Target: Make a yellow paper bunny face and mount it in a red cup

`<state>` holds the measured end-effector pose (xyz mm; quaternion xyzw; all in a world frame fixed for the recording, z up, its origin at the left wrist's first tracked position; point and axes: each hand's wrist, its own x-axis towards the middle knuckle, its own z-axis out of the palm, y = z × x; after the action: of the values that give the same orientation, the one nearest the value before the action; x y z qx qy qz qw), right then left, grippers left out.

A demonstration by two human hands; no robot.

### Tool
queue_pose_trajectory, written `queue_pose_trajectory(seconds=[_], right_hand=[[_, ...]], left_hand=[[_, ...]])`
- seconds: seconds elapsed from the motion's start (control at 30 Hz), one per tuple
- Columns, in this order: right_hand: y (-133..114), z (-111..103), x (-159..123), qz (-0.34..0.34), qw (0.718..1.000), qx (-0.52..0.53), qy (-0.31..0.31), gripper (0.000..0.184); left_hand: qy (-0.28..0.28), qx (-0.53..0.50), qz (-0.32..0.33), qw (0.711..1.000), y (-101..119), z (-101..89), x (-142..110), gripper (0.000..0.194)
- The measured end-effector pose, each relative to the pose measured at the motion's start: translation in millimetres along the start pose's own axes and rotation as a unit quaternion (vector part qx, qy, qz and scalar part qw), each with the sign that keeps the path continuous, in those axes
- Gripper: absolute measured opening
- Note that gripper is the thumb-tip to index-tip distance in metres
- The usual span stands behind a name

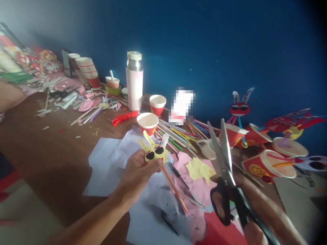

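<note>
My left hand is closed on a yellow paper rabbit figure, pinched between thumb and fingers. The figure has tall drawn ears, black sunglasses and a red mouth. Orange and pale straws slant down below its head. In my right hand is a pair of scissors with black handles, blades upward and slightly apart, to the right of the figure. Under both hands lie white paper sheets, pink paper, a yellow paper scrap and a red sheet.
A white flask and red paper cups stand toward the blue wall. Coloured straws lie before a pixelated patch. At right, cups hold finished paper figures. Scraps and stacked cups are at left.
</note>
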<state>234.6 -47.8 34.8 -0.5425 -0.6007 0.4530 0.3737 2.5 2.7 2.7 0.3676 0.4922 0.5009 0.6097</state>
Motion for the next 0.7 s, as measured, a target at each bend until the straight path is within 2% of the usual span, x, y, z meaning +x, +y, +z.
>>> queue_pose_trajectory(seconds=[0.1, 0.17, 0.23, 0.37, 0.53, 0.7], right_hand=[[10, -3, 11, -0.033, 0.998, -0.053, -0.028, 0.053], [16, 3, 18, -0.034, 0.996, -0.069, -0.048, 0.044], [17, 14, 23, -0.036, 0.992, -0.070, -0.096, 0.037], [14, 31, 22, 0.006, 0.992, -0.039, -0.121, 0.042], [21, 30, 18, -0.001, 0.983, -0.054, -0.173, 0.048], [34, 25, 13, 0.050, 0.984, -0.047, -0.167, 0.047]], left_hand=[[-0.010, -0.034, -0.001, 0.999, 1, -0.1, -2, 0.010], [-0.031, -0.078, -0.015, 0.996, 3, 1.3, -3, 0.009], [-0.052, -0.120, -0.038, 0.991, 4, 3.3, -4, 0.010], [-0.072, -0.154, -0.064, 0.983, 5, 6.1, -5, 0.012], [-0.060, -0.132, -0.056, 0.988, 2, 4.6, -5, 0.010], [-0.017, -0.065, -0.019, 0.998, 4, 2.3, -6, 0.006]])
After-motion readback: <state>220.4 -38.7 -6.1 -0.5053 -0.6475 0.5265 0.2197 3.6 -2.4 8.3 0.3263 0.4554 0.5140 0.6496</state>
